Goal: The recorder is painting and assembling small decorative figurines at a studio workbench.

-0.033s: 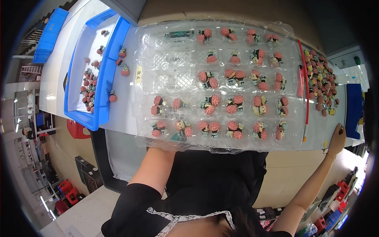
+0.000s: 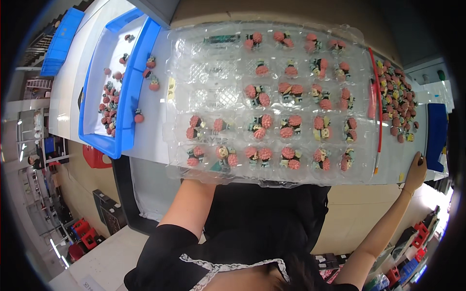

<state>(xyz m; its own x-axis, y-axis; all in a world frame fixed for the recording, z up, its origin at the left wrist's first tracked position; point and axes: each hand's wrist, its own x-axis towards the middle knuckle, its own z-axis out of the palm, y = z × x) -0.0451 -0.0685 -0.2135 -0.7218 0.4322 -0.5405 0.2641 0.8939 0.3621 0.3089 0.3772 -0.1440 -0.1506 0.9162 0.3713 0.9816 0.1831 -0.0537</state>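
A wide clear plastic blister tray (image 2: 184, 70) spans the bench in front of me. Many of its pockets hold small figurines (image 2: 262, 127) with bumpy pink heads and dark bodies; pockets at its upper left hold none. My left forearm (image 2: 193, 201) reaches the tray's near edge, where that hand disappears and its fingers are hidden. Beyond the tray's right side, at the bench's near edge, is my right hand (image 2: 415, 174), fingers curled in with a small dark spot among them that I cannot make out. A red-handled paintbrush (image 2: 378, 111) lies along the tray's right edge.
Behind my right hand, a heap of similar figurines (image 2: 395, 97) lies beside a dark blue bin (image 2: 436, 138). On the left stands a blue tub (image 2: 127, 92) with more figurines inside; several loose ones (image 2: 153, 85) lie between it and the tray. Another blue crate (image 2: 62, 41) stands farther left.
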